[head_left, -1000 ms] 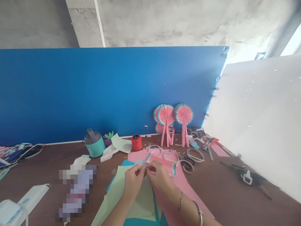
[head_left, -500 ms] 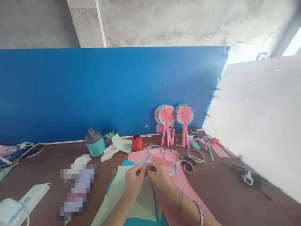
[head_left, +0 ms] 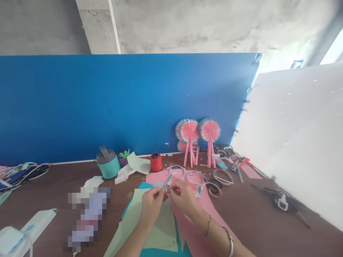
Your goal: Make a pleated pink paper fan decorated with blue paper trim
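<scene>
My left hand (head_left: 151, 204) pinches a small translucent whitish piece (head_left: 160, 184) between thumb and fingers; its kind is too small to tell. Close beside it, my right hand (head_left: 185, 200) is pinched at the same piece's right side, its fingertips almost touching the left ones. Beneath the hands lie pale green paper sheets (head_left: 160, 228) and pink paper (head_left: 198, 225). A folded pink strip with a multicoloured edge (head_left: 198, 192) lies just behind my right hand. Several rings of white tape (head_left: 195, 177) rest on the pink paper, and dark-handled scissors (head_left: 215, 183) lie among them.
Pink pleated paper fans (head_left: 190, 131) lean on the blue partition (head_left: 107, 103). A red container (head_left: 155, 162), a teal-grey pot (head_left: 108, 166) and crumpled tissue (head_left: 124, 174) stand or lie behind. A power strip (head_left: 37, 226) is at left, a glue gun-like black tool (head_left: 284, 203) at right.
My right hand has shifted slightly to the right, widening the gap between the fingertips a little. My left hand stays nearly in place, still pinching the translucent piece.
</scene>
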Demonstrator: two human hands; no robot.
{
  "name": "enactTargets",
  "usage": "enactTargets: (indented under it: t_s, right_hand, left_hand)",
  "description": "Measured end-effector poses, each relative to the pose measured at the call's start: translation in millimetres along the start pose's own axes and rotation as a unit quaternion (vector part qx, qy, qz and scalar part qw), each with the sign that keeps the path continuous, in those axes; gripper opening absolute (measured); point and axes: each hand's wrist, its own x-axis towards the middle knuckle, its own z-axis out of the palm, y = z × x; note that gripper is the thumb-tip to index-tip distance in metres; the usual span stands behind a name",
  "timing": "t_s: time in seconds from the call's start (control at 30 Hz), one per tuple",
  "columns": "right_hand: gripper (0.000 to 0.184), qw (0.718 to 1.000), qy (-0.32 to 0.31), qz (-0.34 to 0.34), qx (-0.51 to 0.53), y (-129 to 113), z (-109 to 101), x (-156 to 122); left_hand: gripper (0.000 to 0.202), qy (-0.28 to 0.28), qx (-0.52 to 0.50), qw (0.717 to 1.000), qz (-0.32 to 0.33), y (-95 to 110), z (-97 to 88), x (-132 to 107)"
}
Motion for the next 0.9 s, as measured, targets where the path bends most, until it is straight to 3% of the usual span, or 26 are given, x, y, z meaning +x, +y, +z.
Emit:
enactTargets:
  t_s: [0.13, 0.43, 0.63, 0.9]
  right_hand:
    - [0.016, 0.996, -0.022, -0.058, -0.061, -8, -2, -3]
    - [0.013, 0.994, -0.011, -0.021, -0.109, -9, 0, -5]
    - [0.013, 0.992, 0.007, -0.06, -0.114, -5, 2, -5]
    - [0.009, 1.0, 0.007, -0.021, -0.011, 1, 3, -3]
  left_hand:
    - [0.036, 0.009, 0.03, 0.999, 0.019, 0, -1.0, -1]
    - [0.025, -0.027, 0.041, 0.998, 0.03, -2, 0.7, 0]
    - [0.022, -0.015, 0.066, 0.997, 0.03, 3, 0.9, -2]
    - [0.015, 0.01, -0.069, 0.997, -0.043, -1, -0.3, 2]
